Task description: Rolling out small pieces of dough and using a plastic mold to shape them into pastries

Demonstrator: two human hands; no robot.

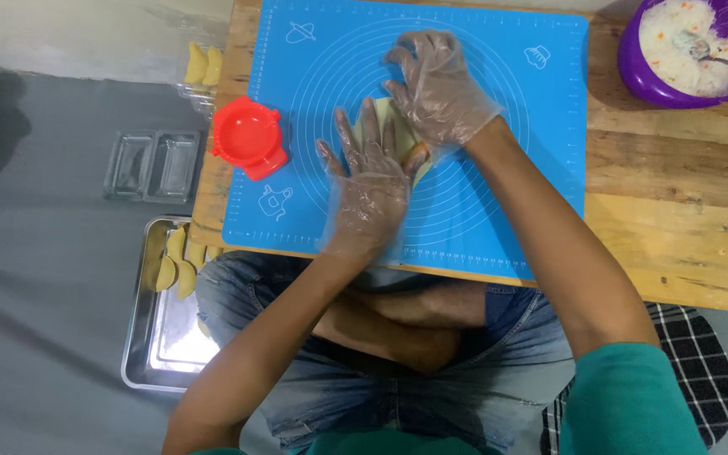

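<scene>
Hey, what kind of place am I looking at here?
Probably a home food-prep spot set up on the floor: a low wooden table with a blue baking mat, a red dumpling press, and a steel tray of folded pastries beside it.

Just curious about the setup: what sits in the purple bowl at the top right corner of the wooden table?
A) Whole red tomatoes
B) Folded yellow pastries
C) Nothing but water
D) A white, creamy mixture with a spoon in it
D: the purple bowl holds a white mixture flecked with orange bits, and a metal spoon rests in it.
</scene>
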